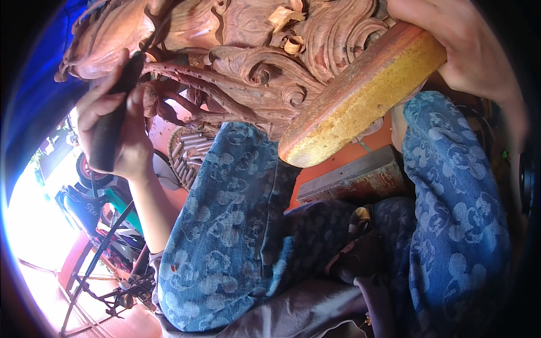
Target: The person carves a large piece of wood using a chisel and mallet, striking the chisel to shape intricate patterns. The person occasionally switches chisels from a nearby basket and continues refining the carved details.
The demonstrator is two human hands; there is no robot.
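Carving (248, 62) mid-cut: our left grip (110, 127) holds chisel (112, 112), right grip (468, 50) holds mallet (360, 96) beside carving; we judge next strike needs aim

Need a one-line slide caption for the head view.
Left hand grips a dark-handled chisel against an ornate wood carving; right hand holds a wooden mallet.

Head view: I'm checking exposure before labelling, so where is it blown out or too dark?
Head view: lower left is blown out by daylight beside the left hand; the carving and mallet are evenly lit; the rim falls to black, and edges bend there.
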